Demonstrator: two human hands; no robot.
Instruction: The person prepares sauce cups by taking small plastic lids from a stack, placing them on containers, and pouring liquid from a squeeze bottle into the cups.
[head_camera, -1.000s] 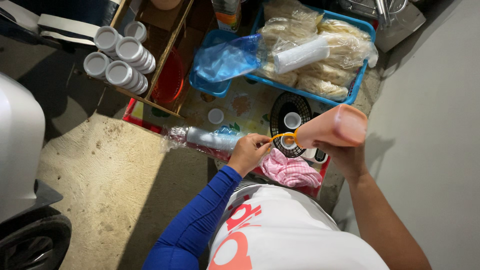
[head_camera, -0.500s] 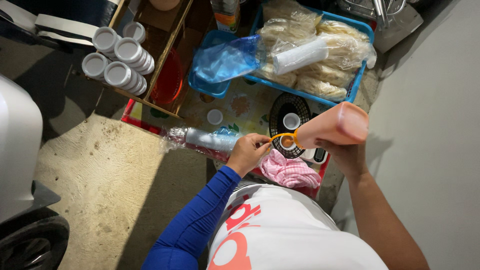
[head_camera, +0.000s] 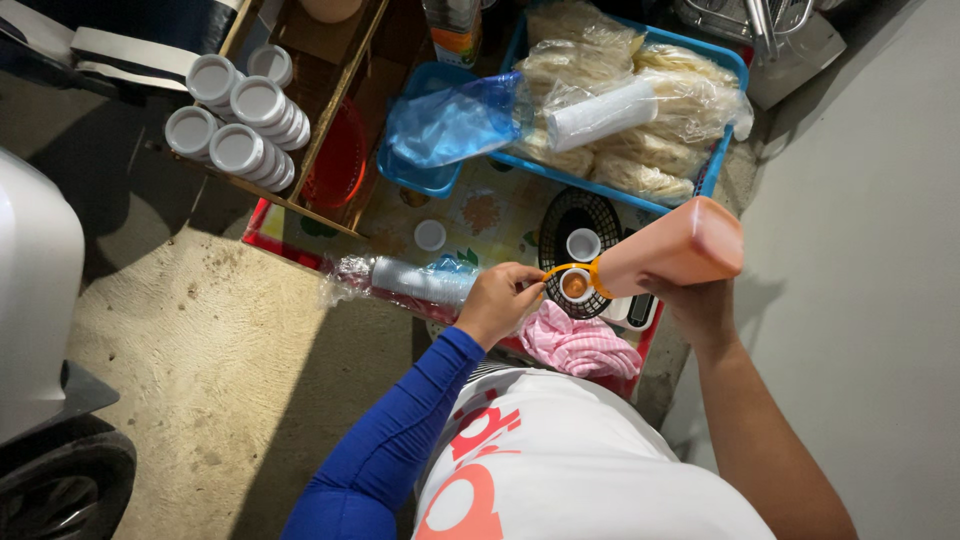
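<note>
The right hand (head_camera: 700, 305) grips the tilted orange plastic squeeze bottle (head_camera: 672, 248). Left fingers (head_camera: 525, 290) pinch the small white cup (head_camera: 575, 286). Squeeze gently, keeping the cup level.

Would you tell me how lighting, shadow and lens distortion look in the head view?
Head view: bright light on the concrete floor; hard shadow falls beneath the wooden crate. Wide-angle lens bows the edges. The orange squeeze bottle and left hand are sharp, without glare.

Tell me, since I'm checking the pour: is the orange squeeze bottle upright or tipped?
Tipped. The orange squeeze bottle lies nearly sideways in the right hand, nozzle angled down over a small cup holding orange sauce, beside the left hand.
</note>
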